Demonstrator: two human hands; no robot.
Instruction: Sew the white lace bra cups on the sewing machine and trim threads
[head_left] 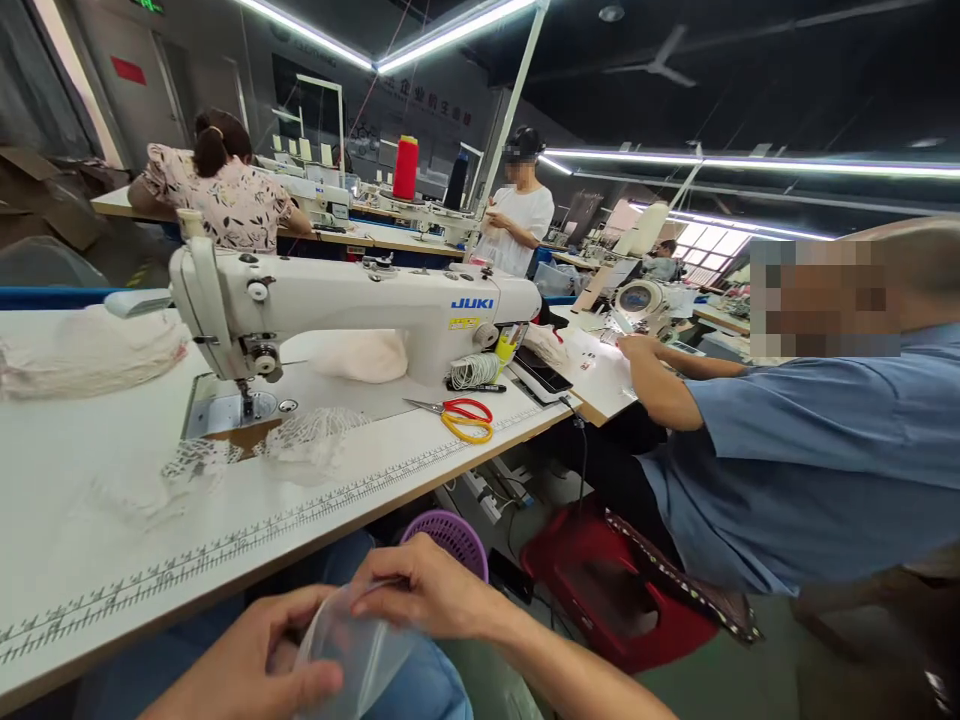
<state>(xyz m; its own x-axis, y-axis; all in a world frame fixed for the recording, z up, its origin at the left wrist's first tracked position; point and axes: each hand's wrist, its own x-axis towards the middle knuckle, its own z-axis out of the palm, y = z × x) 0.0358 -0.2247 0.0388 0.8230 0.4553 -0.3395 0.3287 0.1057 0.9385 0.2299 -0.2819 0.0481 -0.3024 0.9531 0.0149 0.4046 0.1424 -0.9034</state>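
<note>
Over my lap, below the table edge, I have a clear plastic bag (367, 655) between both hands. My left hand (262, 650) grips its left side, thumb in front and some fingers hidden behind the film. At the bag's upper edge, my right hand (420, 590) pinches the plastic, fingers bent. Something pale shows near my left fingers, too hidden to name. Above on the table stands a white JUKI sewing machine (345, 290). White lace (315, 440) lies in front of its needle plate. Scissors (465, 418) with red and yellow handles rest to the right.
A phone (544, 370), a coil of cord (476, 372) and a black marker (480, 387) lie near the table's right end. A purple basket (450, 535) and red stool (615, 590) stand below. A co-worker in blue (810, 430) sits close at right.
</note>
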